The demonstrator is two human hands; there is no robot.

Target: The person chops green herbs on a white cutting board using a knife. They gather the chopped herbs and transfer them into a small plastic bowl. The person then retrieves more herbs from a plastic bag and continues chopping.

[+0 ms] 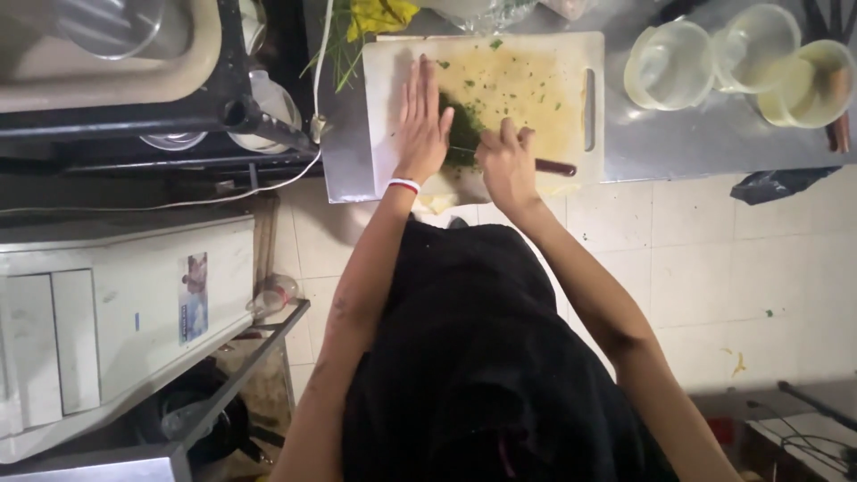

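Steel counter (678, 147) w/ white board (553, 67); person chopping herbs (461, 132) mid-board.
L hand (421, 120) flat, fingers straight & pressed together, laid over the blade top beside herbs; R hand (505, 161) fingers curled tight round knife (546, 166) handle, dark handle end pokes out right; blade mostly hidden. To chop well, prob. keep L palm flat, fingertips up off the edge, rock blade thru pile; 3 clear tubs (669, 62) well apart on right.
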